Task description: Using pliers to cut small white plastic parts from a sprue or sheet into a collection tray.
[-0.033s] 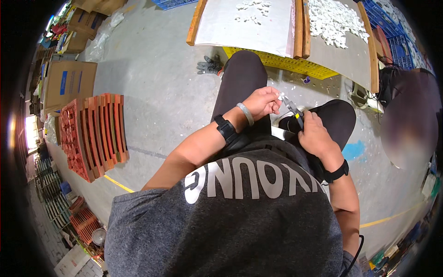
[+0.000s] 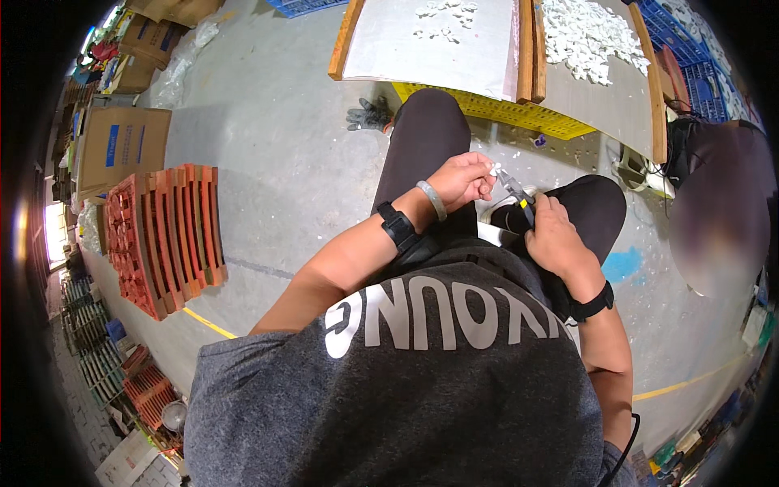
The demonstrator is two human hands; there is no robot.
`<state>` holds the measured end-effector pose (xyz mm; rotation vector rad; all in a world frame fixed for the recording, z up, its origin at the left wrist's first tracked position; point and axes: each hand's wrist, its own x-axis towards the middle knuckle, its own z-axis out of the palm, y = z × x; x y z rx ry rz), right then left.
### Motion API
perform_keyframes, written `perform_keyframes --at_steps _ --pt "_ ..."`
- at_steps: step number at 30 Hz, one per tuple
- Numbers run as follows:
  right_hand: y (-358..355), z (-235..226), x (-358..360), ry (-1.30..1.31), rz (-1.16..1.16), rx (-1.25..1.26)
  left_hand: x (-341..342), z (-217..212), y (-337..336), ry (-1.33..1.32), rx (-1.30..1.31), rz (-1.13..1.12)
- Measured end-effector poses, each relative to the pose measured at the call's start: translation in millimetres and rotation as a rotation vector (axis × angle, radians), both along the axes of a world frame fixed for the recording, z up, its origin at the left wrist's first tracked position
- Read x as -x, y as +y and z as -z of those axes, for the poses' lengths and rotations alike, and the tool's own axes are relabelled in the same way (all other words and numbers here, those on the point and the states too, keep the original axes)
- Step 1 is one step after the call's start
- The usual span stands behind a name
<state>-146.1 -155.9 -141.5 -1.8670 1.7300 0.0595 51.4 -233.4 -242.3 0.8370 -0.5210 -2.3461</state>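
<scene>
Above my lap, my left hand (image 2: 464,180) pinches a small white piece (image 2: 495,169) between thumb and fingertips. My right hand (image 2: 557,235) is wrapped round the handles of a pair of pliers (image 2: 519,197), dark with a yellow patch. The metal jaws point up and left and lie at or against the white piece; whether they grip it is too small to tell. Beyond my knees, a wood-edged work surface (image 2: 398,61) carries a loose group of white pieces (image 2: 446,18). To its right, past a wooden divider, a larger heap of similar pieces (image 2: 586,39) is spread out.
Under the work surface sits a yellow crate (image 2: 495,112), with a dark glove (image 2: 369,114) on the floor beside it. Stacked red pallets (image 2: 166,243) and a cardboard box (image 2: 122,148) stand at left. Blue crates (image 2: 704,91) and another person's blurred leg (image 2: 718,195) are at right.
</scene>
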Motion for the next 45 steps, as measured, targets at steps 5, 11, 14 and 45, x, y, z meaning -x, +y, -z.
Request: perform_keyframes --at_steps 5,11,14,45 --pt "2 0 0 0.028 -0.023 0.059 -1 2 0 0.017 0.010 -0.002" --pt "0 1 2 0.038 -0.038 0.075 -1 3 1 0.010 0.042 -0.005" --pt "-4 4 3 0.019 -0.027 0.061 -2 2 1 -0.004 0.059 0.001" --pt "-3 5 -1 0.138 -0.035 0.170 0 0 0 0.007 0.001 -0.051"
